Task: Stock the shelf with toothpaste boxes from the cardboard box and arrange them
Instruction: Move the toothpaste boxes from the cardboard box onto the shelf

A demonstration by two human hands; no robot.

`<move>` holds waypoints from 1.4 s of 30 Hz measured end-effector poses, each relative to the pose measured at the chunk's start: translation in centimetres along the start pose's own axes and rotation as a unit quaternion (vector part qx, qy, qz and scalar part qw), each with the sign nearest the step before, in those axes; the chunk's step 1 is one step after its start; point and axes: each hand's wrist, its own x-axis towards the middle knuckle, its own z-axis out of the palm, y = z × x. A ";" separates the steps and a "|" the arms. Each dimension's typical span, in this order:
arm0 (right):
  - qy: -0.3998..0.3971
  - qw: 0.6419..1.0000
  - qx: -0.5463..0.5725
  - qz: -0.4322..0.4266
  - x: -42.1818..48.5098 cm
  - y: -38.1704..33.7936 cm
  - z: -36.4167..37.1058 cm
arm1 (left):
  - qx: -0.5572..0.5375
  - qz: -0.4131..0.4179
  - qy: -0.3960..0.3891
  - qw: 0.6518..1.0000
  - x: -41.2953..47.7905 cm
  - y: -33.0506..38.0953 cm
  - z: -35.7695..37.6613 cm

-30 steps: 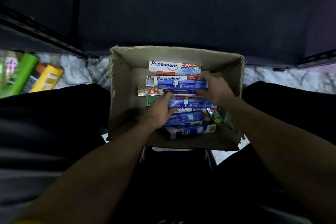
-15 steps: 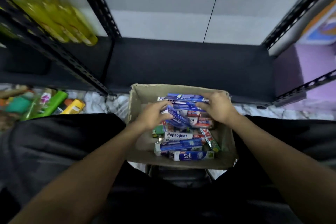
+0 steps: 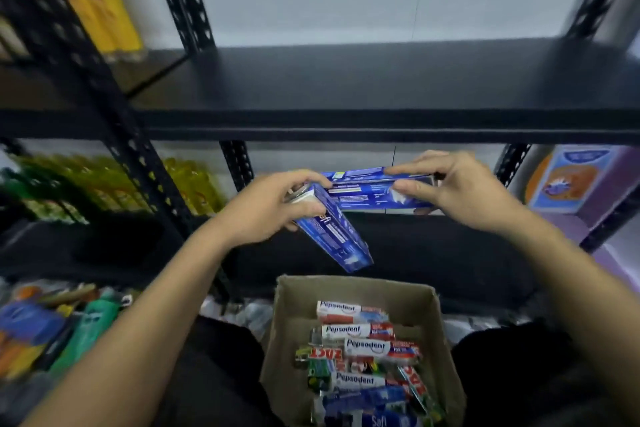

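Note:
My left hand (image 3: 273,206) grips the end of a blue toothpaste box (image 3: 334,239) that slants down to the right. My right hand (image 3: 453,189) pinches a second blue toothpaste box (image 3: 367,191), held level by its right end. Both boxes are in the air above the open cardboard box (image 3: 287,333), just below the front edge of the black shelf (image 3: 346,87). The cardboard box sits between my knees and holds several toothpaste boxes: white and red Pepsodent (image 3: 353,329), red Zact, blue Safi.
The black metal rack has perforated uprights (image 3: 135,156) at left and right. Yellow bottles (image 3: 93,0) stand on the neighbouring shelf at upper left, green and yellow ones lower left. Loose products (image 3: 59,326) lie on the floor at left. A purple carton (image 3: 571,180) stands at right.
Both hands have lifted out of the cardboard box, each with a blue toothpaste box, and risen toward the shelf. My view has tilted up from the box to the rack.

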 end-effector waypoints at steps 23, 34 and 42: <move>0.279 0.940 -0.196 -0.002 4.9 -1.0 -8.6 | 0.153 0.177 0.429 0.872 5.7 9.1 -6.9; 0.211 0.931 -0.297 0.023 7.0 1.0 -10.8 | 0.196 0.047 0.395 0.896 10.9 2.6 -5.4; 0.261 0.917 -0.291 0.071 12.1 3.5 -11.1 | 0.252 0.025 0.362 0.897 15.1 0.4 -7.8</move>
